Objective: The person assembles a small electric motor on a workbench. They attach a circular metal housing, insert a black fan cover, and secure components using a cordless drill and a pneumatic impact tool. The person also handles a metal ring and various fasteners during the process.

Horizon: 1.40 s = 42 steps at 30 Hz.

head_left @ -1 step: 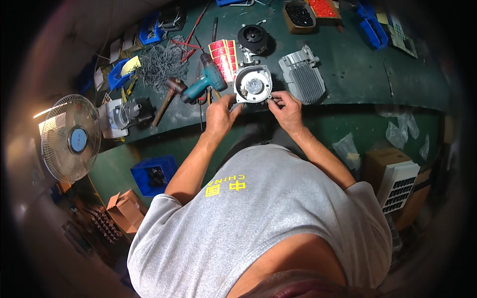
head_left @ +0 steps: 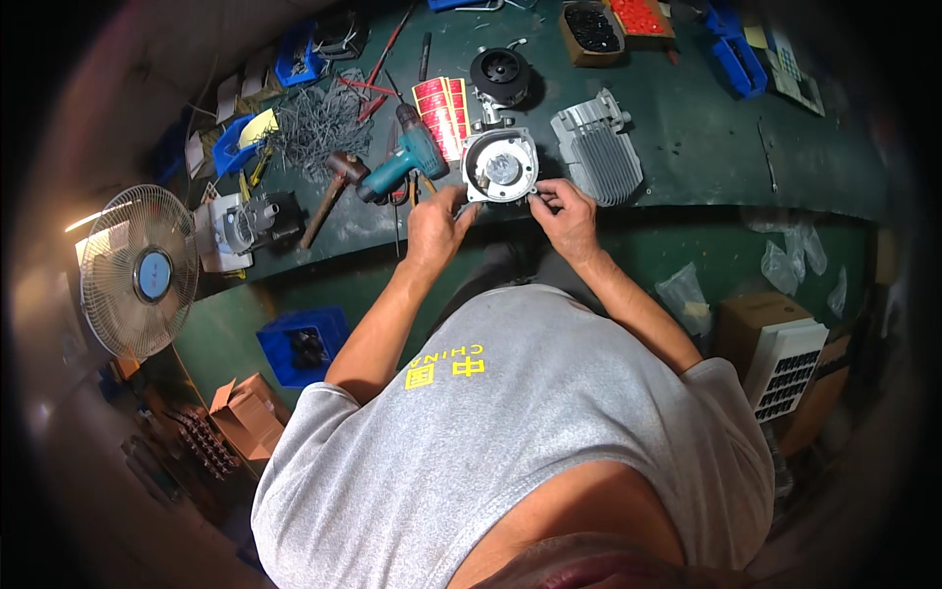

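Note:
A round, silvery metal housing [head_left: 482,186] sits at the near edge of the workbench, its open face up and a shiny disc inside. My left hand [head_left: 435,231] is closed on its lower left corner with thumb and fingers. At the lower right corner, my right hand [head_left: 569,221] pinches the rim; the fingertips partly hide what lies there. Just beyond the housing stands a black fan wheel on a metal part [head_left: 500,77]. A grey finned metal casing [head_left: 601,152] lies to the right. Left of the housing rests a teal power drill [head_left: 417,157].
A hammer [head_left: 334,191], grey wires [head_left: 319,123] and red label sheets [head_left: 437,108] lie on the green workbench [head_left: 697,157]. A motor unit [head_left: 260,224] sits at the left. Boxes of small black parts [head_left: 593,31] stand at the back. A fan [head_left: 147,275] is left; a blue crate [head_left: 285,344] is below.

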### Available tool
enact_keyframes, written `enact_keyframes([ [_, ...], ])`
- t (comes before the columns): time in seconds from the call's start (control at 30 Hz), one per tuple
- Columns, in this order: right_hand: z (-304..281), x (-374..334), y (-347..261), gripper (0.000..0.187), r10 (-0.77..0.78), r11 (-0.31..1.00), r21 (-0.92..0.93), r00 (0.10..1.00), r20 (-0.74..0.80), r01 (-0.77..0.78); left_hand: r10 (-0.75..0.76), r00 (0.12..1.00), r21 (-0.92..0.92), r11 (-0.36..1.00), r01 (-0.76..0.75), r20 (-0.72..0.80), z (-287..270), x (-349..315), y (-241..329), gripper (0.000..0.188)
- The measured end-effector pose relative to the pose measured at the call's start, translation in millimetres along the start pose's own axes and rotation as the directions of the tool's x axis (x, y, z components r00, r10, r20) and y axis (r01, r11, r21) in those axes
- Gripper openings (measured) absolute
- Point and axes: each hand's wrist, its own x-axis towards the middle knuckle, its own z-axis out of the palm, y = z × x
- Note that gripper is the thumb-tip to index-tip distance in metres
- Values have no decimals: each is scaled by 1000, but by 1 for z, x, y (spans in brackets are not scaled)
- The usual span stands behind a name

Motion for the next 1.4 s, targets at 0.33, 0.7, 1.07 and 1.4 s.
enact_keyframes([
  [0.33, 3, 0, 5, 19, -130, 991, -27, 991, -31, 129, 28, 999, 55, 998, -26, -24, 1, -2, 3, 23],
  [0.7, 7, 2, 5, 17, -167, 984, -75, 982, -90, 161, 66, 998, 43, 997, -65, -24, 0, 0, 1, 28],
  [1.07, 8, 3, 5, 18, -206, 976, -96, 973, -103, 197, 13, 1000, 45, 999, -13, 16, -5, 2, 5, 28],
  [1.4, 7, 4, 4, 19, -213, 973, -116, 971, -104, 201, 87, 996, -39, 996, -86, 24, -20, 14, 0, 36],
])
